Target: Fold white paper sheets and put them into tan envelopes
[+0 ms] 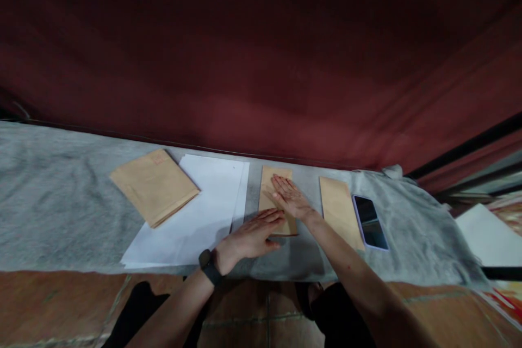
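Observation:
A brown paper envelope (pixel 289 224) lies on the grey cloth in front of me, its long side pointing away. My right hand (pixel 289 194) rests flat on its upper part, fingers stretched out. Across the lower left part lies my left hand (pixel 259 234), fingers extended and the thumb apart, with a dark watch on that wrist. The two hands cover much of the envelope. Just right of it is a second brown envelope (pixel 340 209), untouched. To the left are white paper sheets (pixel 204 196), partly under a stack of larger brown envelopes (pixel 155 185).
A phone (pixel 370 222) in a light purple case lies beside the right envelope. The grey cloth (pixel 61 201) covers a narrow bench. Behind it hangs a dark red curtain (pixel 261 65). Dark bars (pixel 468 147) and a white board (pixel 491 236) stand at the right.

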`<state>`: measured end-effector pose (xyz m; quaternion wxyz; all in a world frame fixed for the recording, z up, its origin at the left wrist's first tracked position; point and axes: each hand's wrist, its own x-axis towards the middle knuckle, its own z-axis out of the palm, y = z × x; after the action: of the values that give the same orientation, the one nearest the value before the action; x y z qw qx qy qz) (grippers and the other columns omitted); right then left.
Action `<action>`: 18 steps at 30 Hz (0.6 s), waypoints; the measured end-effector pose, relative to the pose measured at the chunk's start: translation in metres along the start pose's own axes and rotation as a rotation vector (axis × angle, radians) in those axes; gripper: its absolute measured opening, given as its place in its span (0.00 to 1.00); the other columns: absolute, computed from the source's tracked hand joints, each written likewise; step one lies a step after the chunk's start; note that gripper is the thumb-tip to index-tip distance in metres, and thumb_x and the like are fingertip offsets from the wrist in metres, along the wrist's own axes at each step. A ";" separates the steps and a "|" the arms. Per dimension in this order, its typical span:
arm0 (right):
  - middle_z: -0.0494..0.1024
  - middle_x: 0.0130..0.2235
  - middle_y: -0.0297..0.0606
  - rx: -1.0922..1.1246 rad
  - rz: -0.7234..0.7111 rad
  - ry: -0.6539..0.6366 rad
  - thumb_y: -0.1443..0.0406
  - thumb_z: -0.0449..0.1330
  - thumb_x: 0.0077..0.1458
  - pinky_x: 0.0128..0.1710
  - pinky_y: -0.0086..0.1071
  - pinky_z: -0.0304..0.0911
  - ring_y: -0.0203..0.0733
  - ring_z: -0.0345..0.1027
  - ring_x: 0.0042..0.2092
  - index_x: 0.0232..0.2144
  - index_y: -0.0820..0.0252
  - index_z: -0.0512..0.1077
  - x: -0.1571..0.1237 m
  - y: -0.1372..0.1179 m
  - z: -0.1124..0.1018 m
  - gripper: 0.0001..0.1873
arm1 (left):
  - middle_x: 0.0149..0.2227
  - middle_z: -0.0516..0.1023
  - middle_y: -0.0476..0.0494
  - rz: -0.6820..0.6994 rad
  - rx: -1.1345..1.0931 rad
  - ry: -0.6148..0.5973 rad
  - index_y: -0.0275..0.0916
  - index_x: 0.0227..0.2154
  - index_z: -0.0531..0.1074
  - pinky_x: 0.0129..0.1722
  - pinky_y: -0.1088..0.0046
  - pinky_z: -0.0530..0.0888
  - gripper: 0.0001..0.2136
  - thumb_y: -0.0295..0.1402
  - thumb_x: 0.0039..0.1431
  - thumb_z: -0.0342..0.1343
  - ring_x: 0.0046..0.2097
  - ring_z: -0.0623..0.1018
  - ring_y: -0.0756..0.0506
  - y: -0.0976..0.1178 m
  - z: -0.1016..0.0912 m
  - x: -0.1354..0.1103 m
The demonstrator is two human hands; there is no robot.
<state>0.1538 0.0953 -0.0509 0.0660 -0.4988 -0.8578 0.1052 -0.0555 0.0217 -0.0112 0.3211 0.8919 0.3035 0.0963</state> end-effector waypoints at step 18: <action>0.43 0.73 0.40 0.161 -0.061 -0.071 0.49 0.33 0.71 0.73 0.44 0.34 0.39 0.34 0.73 0.71 0.61 0.45 -0.057 -0.048 -0.004 0.35 | 0.47 0.82 0.46 -0.077 -0.365 -0.046 0.42 0.45 0.78 0.49 0.71 0.72 0.13 0.36 0.61 0.53 0.46 0.78 0.44 -0.020 -0.035 -0.004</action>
<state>0.1419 0.0230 -0.0358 0.0785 -0.4613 -0.8633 0.1892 -0.0812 0.0493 0.0036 0.4881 0.8084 0.3075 0.1169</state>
